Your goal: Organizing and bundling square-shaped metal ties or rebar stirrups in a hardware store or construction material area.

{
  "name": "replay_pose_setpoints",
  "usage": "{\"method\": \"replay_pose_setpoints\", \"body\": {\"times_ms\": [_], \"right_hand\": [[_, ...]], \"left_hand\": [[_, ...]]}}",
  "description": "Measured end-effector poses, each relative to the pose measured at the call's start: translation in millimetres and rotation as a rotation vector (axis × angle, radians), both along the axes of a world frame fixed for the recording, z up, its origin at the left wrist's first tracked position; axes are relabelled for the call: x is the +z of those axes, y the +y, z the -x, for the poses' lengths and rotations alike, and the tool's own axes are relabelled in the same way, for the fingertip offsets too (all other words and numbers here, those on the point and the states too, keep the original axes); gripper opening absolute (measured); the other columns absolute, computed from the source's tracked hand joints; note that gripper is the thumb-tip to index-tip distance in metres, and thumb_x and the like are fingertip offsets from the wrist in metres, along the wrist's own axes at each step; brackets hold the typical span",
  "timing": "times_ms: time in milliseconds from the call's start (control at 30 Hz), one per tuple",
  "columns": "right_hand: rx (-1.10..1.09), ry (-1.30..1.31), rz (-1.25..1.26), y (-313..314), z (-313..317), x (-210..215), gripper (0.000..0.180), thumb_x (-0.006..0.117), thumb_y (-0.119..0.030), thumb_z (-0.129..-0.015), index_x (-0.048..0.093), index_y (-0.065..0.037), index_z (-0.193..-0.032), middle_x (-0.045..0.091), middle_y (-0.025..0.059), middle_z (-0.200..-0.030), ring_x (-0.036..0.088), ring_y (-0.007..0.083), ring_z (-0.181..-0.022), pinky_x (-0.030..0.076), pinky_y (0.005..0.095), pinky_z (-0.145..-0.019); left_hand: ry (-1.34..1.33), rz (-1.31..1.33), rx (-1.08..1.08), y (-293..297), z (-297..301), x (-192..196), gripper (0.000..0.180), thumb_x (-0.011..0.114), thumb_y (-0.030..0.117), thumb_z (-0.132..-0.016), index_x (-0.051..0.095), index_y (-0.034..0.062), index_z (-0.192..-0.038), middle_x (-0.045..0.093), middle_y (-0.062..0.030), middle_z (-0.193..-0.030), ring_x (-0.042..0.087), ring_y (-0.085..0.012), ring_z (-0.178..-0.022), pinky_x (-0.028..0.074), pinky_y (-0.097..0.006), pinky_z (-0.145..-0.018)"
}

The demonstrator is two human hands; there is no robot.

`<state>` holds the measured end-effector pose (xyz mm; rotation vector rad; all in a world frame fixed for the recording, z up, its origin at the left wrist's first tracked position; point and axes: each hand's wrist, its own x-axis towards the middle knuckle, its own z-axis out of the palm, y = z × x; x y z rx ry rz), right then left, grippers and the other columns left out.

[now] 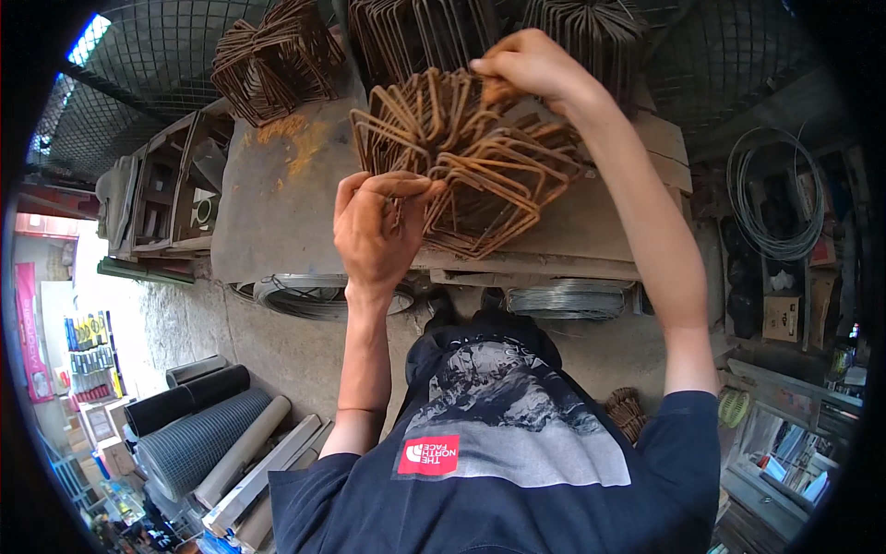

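Observation:
A bundle of rusty square rebar stirrups lies on the worn work table in front of me, its bent rods fanned out around a narrow middle. At its near left side is my left hand, fingers curled together with the tips against the rods. What they pinch is too small to make out. My right arm reaches over to the far side of the bundle. There my right hand is closed, thumb and fingers drawn together close to the rods. Whatever sits between them is hidden.
More stirrup bundles stand along the table's far edge, before a wire mesh. Wire coils lie under the near edge. Rolls of mesh rest on the floor at left. A coil of wire hangs at right.

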<state>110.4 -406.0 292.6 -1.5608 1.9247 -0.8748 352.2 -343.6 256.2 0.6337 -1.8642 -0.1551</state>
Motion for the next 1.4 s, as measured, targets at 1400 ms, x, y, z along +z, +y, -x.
{"method": "replay_pose_setpoints", "body": {"times_ms": [1400], "right_hand": [[-0.098,-1.423,0.183,123.8,-195.6,-46.1,0.040,0.046,-0.037,-0.097,0.061,-0.001,-0.107,0.062,0.0035,-0.096,0.056,0.0116,-0.088,0.044,0.0280,-0.078]], "left_hand": [[-0.098,-0.093,0.026,-2.5,-50.5,-10.5,0.015,0.069,-0.004,-0.072,0.061,0.0033,-0.082,0.065,-0.0058,-0.084,0.061,-0.0200,-0.082,0.051,-0.029,-0.067]]}}
